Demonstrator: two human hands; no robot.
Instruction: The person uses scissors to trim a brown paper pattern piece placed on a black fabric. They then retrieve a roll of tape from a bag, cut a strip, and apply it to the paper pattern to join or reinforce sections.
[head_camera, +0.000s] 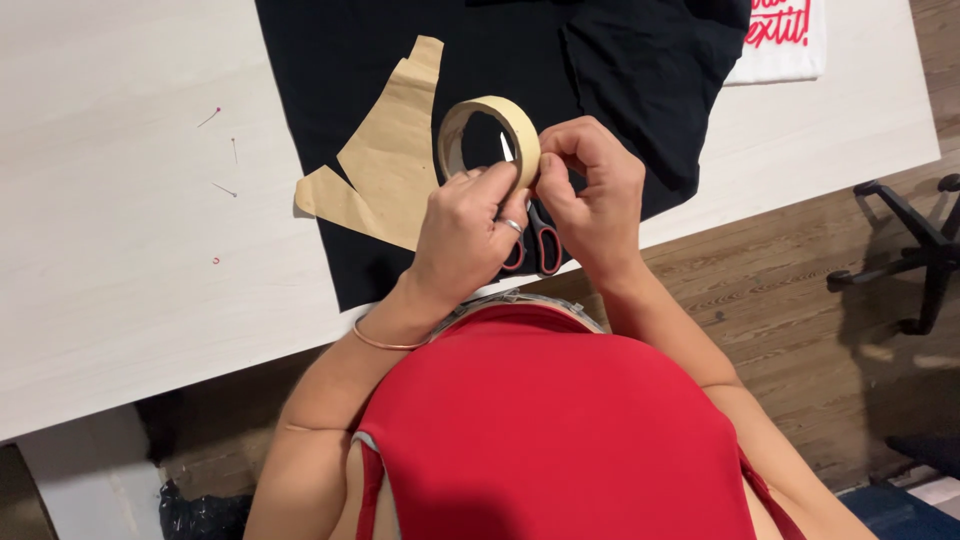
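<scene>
I hold a roll of beige masking tape (490, 125) upright above the black fabric (350, 60). My left hand (465, 230) grips the roll's lower edge from below. My right hand (590, 185) pinches the roll's outer rim with thumb and fingertips. A pair of scissors with red-and-black handles (540, 248) lies on the fabric under my hands, mostly hidden. A brown paper pattern piece (385, 160) lies on the fabric just left of the roll.
The pale wooden table (120, 250) carries several pins with red heads (216, 110) at the left. A white cloth with red print (785, 40) lies at the far right. An office chair base (915, 250) stands on the wood floor to the right.
</scene>
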